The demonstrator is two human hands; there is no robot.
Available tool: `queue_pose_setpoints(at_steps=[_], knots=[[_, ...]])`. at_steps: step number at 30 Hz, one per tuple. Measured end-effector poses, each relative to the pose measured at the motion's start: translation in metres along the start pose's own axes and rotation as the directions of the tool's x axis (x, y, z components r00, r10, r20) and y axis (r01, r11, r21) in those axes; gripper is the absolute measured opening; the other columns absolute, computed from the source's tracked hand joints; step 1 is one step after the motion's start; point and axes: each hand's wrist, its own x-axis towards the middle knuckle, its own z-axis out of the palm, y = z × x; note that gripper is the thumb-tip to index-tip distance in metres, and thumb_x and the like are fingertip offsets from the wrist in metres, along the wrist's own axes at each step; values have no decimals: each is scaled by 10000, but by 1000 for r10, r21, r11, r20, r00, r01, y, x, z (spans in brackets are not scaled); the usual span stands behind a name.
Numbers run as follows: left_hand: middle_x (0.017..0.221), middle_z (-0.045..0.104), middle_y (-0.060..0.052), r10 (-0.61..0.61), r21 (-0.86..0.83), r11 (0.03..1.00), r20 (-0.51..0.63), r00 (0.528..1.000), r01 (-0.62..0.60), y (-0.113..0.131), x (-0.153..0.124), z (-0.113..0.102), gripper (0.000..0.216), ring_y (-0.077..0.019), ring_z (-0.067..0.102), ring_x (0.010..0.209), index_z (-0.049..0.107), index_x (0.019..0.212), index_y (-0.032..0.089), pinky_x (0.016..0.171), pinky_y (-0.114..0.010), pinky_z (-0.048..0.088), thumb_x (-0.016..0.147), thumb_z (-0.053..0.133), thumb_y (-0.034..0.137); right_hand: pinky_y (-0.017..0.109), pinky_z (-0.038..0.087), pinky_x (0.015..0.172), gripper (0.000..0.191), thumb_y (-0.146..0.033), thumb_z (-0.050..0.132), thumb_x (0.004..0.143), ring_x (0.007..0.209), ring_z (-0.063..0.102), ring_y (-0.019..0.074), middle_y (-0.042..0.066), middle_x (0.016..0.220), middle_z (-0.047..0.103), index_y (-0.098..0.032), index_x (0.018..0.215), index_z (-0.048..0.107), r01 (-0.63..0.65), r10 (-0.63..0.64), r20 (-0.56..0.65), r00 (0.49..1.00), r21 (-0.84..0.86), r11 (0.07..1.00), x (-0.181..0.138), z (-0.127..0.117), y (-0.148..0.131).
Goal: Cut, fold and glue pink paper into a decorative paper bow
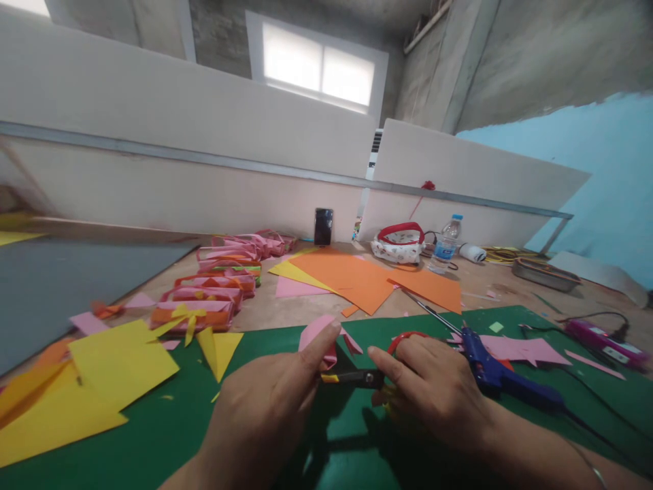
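Pink paper [315, 331] is pinched in my left hand [265, 408], thumb lying along its top. My right hand [433, 381] is closed around the red handles of a pair of scissors [357, 378]. The dark blades point left and reach the paper by my left fingers. A small pink flap [351, 342] hangs just above the blades. Both hands are over a green cutting mat [286, 469]. A blue glue gun [500, 374] lies just right of my right hand. My left fingertips are partly hidden behind the hand.
Yellow paper sheets [125, 361] lie to the left. Folded pink and orange paper bags [204, 299] are lined up behind them. Orange sheets [352, 272], a phone [323, 226], a pouch [398, 245] and a water bottle [445, 246] are farther back. Pink scraps [525, 349] lie on the right.
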Motion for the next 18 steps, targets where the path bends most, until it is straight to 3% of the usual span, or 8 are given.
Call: queue_pose_setpoints(at_steps=[13,16,18], knots=[[654,698,26,5,15,1000,-9,1000,-5,-1,2,1,360,-110,606,489,460,1234,152,473,-225,419,880,461,217,290,329,538,289,-205,619,776,596,459,161,28,612,546,-79,1034,583,77,-82,-89,993,-58,995,-6,-3,-1],[625,688,31,-15,1,1000,-29,999,15,0,3,0,349,-102,597,473,476,1221,170,459,-208,416,881,467,244,276,343,570,288,-271,624,787,616,493,151,31,651,575,-116,1029,605,-83,71,-128,989,-91,992,-10,-7,19],[628,687,32,-21,-10,1000,-23,1000,21,0,2,-2,360,-100,593,465,468,1236,182,446,-202,411,879,466,230,261,323,543,286,-295,618,784,597,500,148,27,660,581,-152,1031,629,-336,335,-36,942,-154,929,-12,-10,45]])
